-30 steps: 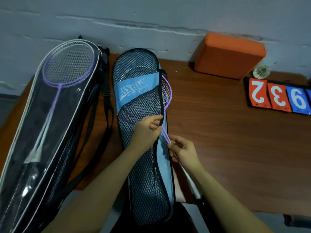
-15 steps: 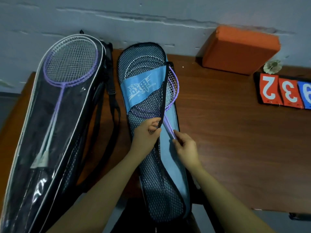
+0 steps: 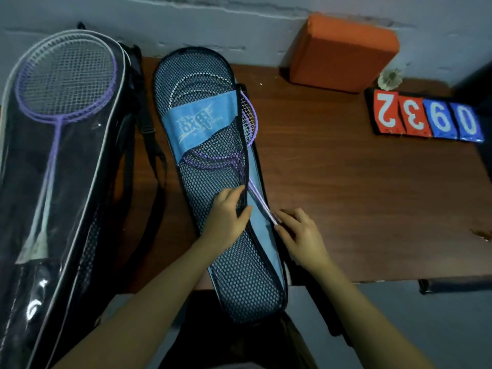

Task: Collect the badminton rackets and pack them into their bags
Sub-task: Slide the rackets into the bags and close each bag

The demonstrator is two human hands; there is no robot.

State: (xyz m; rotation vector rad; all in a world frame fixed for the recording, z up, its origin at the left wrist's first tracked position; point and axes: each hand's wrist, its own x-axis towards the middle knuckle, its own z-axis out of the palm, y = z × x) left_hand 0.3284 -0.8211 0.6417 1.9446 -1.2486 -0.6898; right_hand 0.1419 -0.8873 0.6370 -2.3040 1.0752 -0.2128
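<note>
A purple-framed badminton racket with white strings [image 3: 246, 121] is seen partly tucked into a long blue bag with a black mesh front [image 3: 213, 166], which lies lengthwise on a dark brown wooden table [image 3: 346, 195], its lower end hanging over the near edge. The racket's head is half under the bag's black-trimmed opening, and its thin purple shaft slants down and to the right across the blue inner lining. The black edge of the mesh flap is pinched between the thumb and curled fingers of the left hand [image 3: 229, 217]. The shaft is touched by the fingertips of the right hand [image 3: 300, 233], which rests on the bag's right edge with its fingers bent; whether the shaft is actually gripped cannot be told. White racket frames are visible through the mesh at the bag's top. To the left, a larger black bag with a clear plastic front and white piping [image 3: 66, 182] is laid alongside, with purple and white rackets [image 3: 64, 81] showing inside it. At the back of the table, against the wall, an orange rectangular block [image 3: 343, 49] is set. To its right, a row of red and blue number cards [image 3: 426, 118] is laid out, and just behind it a small white shuttlecock [image 3: 390, 78] is placed.
</note>
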